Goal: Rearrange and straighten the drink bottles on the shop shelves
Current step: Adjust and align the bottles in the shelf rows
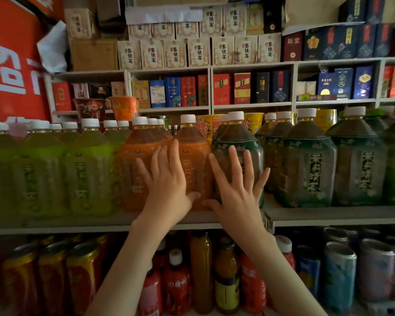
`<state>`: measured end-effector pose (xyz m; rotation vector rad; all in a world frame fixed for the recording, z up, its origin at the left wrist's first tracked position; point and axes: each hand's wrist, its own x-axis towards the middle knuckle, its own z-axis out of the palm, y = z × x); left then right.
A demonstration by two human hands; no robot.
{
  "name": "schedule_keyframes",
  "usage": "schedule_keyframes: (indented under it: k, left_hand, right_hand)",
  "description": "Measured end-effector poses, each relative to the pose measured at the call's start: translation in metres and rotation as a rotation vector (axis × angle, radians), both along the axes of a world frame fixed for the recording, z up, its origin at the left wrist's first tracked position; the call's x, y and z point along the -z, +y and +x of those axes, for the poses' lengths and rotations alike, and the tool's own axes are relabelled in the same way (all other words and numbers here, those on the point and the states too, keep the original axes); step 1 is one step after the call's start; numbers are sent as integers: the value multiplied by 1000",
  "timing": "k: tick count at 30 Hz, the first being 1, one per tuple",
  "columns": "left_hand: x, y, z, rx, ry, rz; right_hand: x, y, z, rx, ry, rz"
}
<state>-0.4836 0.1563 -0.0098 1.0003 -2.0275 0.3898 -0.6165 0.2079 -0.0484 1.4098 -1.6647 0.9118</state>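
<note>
Bottles (193, 156) tight-packed, near shelf (78, 225) edge

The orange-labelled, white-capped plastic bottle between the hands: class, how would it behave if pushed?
Probably heavy: the orange-labelled, white-capped plastic bottle looks full to the neck. Its broad, squarish body should slide, not tip or roll.

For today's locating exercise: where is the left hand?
The left hand touches the orange bottles, centre of the head view, left of the right hand.
</note>
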Motion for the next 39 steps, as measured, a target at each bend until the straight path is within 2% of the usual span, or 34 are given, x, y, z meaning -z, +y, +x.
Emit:
schedule_keyframes:
  k: [3, 9, 12, 15, 20, 27, 36, 39]
  left_hand:
    - [-3, -3, -1, 43, 66, 16]
    - [13, -13, -6, 3, 53, -48]
    - [18, -16, -10, 9, 93, -59]
    - [21, -17, -16, 17, 153, -54]
    - [21, -15, -28, -2, 222, -54]
    - [22, -20, -31, -33, 227, -76]
    - [18, -6, -29, -8, 212, -14]
    - [22, 0, -11, 11, 200, -27]
  right_hand:
    - [-1, -1, 3, 6, -19, -4]
    - [-1, 1, -2, -53, -46, -20]
    - [-2, 9, -10, -89, -249, -60]
    - [-6, 14, -17, -226, -444, -24]
    - [-8, 12, -22, -274, -426, 11]
    - [-9, 9, -23, -277, -454, 17]
    - [-11, 15, -24, -272, -472, 32]
    - [-3, 19, -15, -146, -420, 23]
